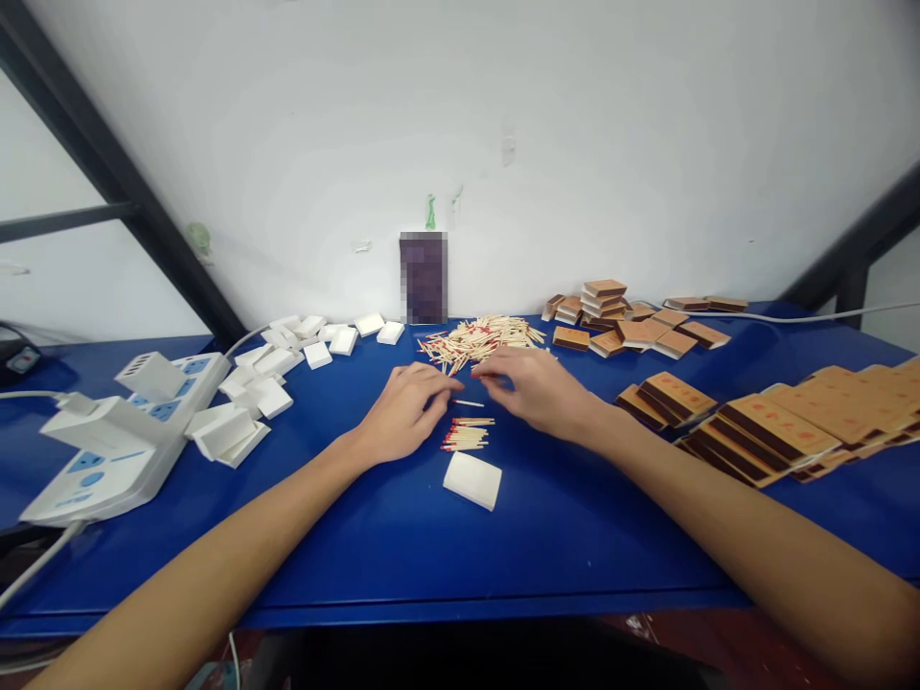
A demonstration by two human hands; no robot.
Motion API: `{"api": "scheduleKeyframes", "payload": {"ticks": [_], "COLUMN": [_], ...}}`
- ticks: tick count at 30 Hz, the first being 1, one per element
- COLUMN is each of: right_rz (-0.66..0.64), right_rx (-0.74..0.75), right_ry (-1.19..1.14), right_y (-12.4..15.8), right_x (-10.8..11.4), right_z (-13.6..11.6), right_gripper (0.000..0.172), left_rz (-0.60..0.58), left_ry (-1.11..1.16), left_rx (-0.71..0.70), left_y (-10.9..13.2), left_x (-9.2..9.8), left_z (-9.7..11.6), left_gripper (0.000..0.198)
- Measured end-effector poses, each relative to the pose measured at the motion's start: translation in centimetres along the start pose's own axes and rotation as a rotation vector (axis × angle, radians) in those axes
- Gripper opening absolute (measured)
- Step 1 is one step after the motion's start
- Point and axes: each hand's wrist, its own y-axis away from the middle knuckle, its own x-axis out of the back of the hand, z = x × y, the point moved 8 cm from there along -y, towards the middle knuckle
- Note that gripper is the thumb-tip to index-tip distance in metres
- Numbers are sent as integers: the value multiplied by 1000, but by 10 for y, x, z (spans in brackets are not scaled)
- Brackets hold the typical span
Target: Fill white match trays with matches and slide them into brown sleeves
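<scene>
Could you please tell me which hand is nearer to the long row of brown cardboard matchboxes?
Right: the right hand lies left of the matchboxes; the left hand lies farther left.

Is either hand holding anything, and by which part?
It cannot be told: a red speck, perhaps a match head, shows at the right hand; a matchstick shows beside the left hand.

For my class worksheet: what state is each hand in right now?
Left hand: partly curled; whether it holds anything cannot be told.
Right hand: curled by the match pile; grip cannot be told.
</scene>
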Motion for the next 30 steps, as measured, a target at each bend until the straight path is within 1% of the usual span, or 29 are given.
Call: {"api": "scheduleKeyframes", "payload": {"ticks": [2, 3, 5, 8, 10, 11, 13, 15, 20, 26, 30], "right_rz": [-58, -83, -107, -102, -85, -70, -44, -42, -97, -140, -160], "right_rx": [-1, -14, -52, -102, -116, -115, -101, -87, -94, -86, -74], "right_ry": [-43, -67, -122, -196, -212, -211, -195, -166, -84, -52, -68], "right_y": [0, 0, -1, -1, -1, 0, 1, 2, 5, 7, 8], "right_x": [-12, -17, -22, -21, -18, -15, -11, -10, -16, -20, -24], "right_z": [-8, -10, -10, -5, -1, 1, 2, 2, 1, 1, 2], "right_gripper": [26, 27, 30, 33, 33, 33, 34, 32, 23, 24, 32], "left_rz": [135, 180, 219, 308, 384, 393, 357, 281, 118, 21, -22], "left_ry": [26, 56, 136, 198, 181, 164, 127, 91, 20, -57, -84], "left_rx": [-13, -44, -130, -177, -177, -186, -211, -230, -175, -108, -73], "left_y": [1, 2, 4, 7, 9, 10, 11, 10, 6, 4, 3], "left_x": [12, 16, 22, 34, 41, 42, 38, 30, 12, 4, 1], "left_z": [-3, -2, 2, 6, 8, 9, 12, 12, 3, -4, -7], "left_gripper": [30, 30, 28, 20, 12, 9, 11, 14, 20, 22, 24]}}
